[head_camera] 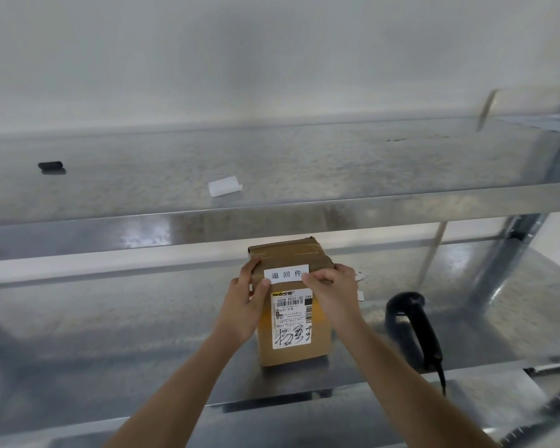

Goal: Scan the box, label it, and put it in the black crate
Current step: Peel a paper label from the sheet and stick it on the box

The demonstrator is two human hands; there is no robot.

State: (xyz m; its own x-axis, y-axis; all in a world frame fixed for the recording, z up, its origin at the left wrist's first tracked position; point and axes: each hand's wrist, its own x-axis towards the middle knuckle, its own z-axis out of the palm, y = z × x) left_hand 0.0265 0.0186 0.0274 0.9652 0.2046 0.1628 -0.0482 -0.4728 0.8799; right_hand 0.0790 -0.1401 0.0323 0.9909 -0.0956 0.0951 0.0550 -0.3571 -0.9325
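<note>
A brown cardboard box [291, 318] stands upright on the metal bench [110, 344], slightly right of the frame's centre and just below the front edge of the upper shelf [272, 205]. Its taped top faces the camera, and a printed shipping label [292, 321] with barcodes and black handwriting covers much of its near face.

Both hands reach in from the bottom of the frame and meet at the box's upper edge. The left hand [244, 302] grips the box's left side, fingers curled around the far corner and thumb lying against the near face. The right hand [332, 291] comes from the right, its thumb and forefinger pinching or pressing the right end of a small white label [285, 275] printed with three black characters. That label lies across the top front edge of the box, between the two hands; whether it is fully stuck down cannot be told.

A black handheld scanner [413, 324] lies on the bench to the right of the box, near the right forearm but apart from it, its cable trailing toward the lower right. Small white slips [360, 295] lie just behind the right hand. On the upper shelf, a folded white slip [224, 185] sits centre frame, and a small black object [50, 165] sits at left.
</note>
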